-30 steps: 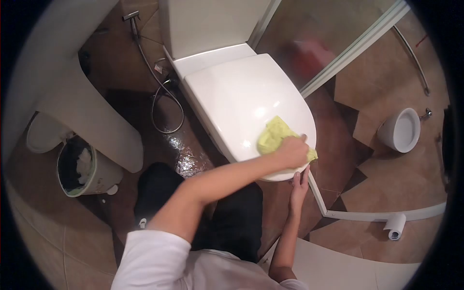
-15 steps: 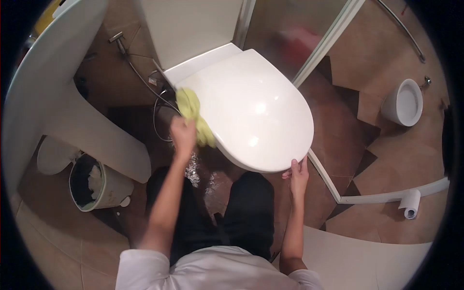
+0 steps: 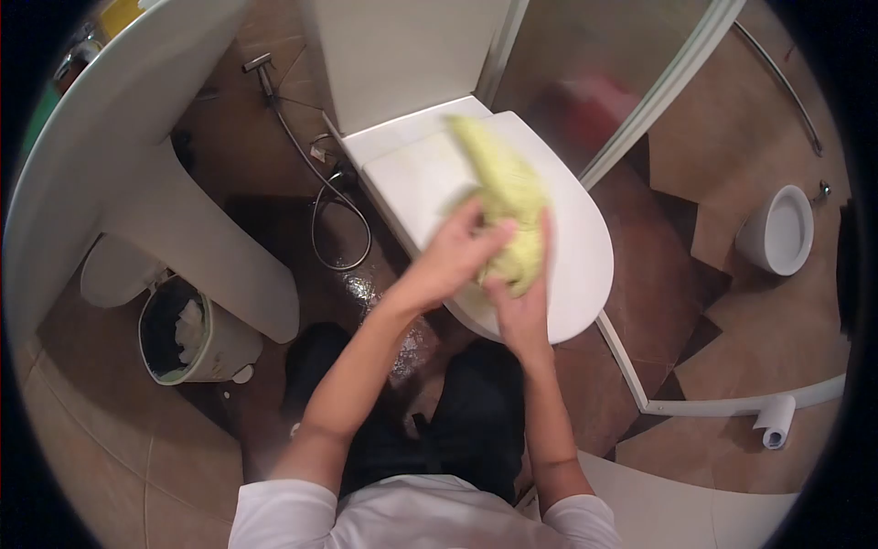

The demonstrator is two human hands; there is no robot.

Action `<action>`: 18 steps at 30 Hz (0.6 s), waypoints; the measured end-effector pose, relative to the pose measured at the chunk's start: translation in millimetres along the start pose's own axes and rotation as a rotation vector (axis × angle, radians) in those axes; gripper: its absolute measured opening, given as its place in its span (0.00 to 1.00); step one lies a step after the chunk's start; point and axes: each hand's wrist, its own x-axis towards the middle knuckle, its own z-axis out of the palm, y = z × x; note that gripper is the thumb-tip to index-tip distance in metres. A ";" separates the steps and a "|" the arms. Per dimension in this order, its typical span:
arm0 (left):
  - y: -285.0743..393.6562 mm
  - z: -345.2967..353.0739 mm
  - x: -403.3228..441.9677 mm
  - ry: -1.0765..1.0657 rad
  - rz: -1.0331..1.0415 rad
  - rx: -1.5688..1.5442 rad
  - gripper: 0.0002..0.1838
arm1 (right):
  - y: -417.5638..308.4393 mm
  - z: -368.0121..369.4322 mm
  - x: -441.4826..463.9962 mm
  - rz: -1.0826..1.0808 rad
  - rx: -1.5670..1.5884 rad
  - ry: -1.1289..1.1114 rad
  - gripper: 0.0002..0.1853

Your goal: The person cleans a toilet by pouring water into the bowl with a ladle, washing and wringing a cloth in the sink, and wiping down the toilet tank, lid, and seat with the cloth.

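Observation:
A yellow-green cleaning cloth [image 3: 514,183], blurred by motion, is bunched between both hands over the toilet. My left hand [image 3: 453,252] grips it from the left with thumb and fingers closed. On its lower right side, my right hand [image 3: 528,316] holds the same cloth, the fingers partly hidden behind it. Beneath them lies the white toilet lid [image 3: 583,247], lowered and glossy, with the cistern [image 3: 407,64] behind it. Whether the cloth touches the lid I cannot tell.
At left stand a sink pedestal [image 3: 233,265] and an open bin [image 3: 240,352] with crumpled paper inside. A sprayer hose [image 3: 297,146] loops beside the toilet. To the right are a glass shower panel [image 3: 585,55], a white bowl-shaped holder [image 3: 754,233] and a paper roll [image 3: 776,423].
My left hand has carried the cloth from the toilet's left edge to above the lid. My right hand has left the lid's front rim and taken hold of the cloth. The view has shifted slightly.

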 end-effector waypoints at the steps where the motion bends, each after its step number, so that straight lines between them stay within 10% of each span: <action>1: -14.6 0.1 11.7 -0.144 0.036 -0.130 0.21 | 8.8 8.8 9.3 -0.030 -0.082 0.139 0.37; 3: -26.9 -27.0 11.5 0.031 0.127 0.353 0.22 | 35.8 -12.4 32.5 0.101 0.112 0.157 0.30; 5: -49.4 -61.1 8.7 0.384 0.304 1.479 0.23 | 49.3 -14.9 59.8 0.123 0.076 0.256 0.27; 13: -134.4 -77.2 13.7 0.589 0.246 1.117 0.38 | 71.6 140.0 122.2 -0.256 -0.752 -0.734 0.16; 18: -139.6 -80.5 16.9 0.549 0.254 1.043 0.37 | 133.4 133.4 184.2 -0.276 -0.838 -0.415 0.14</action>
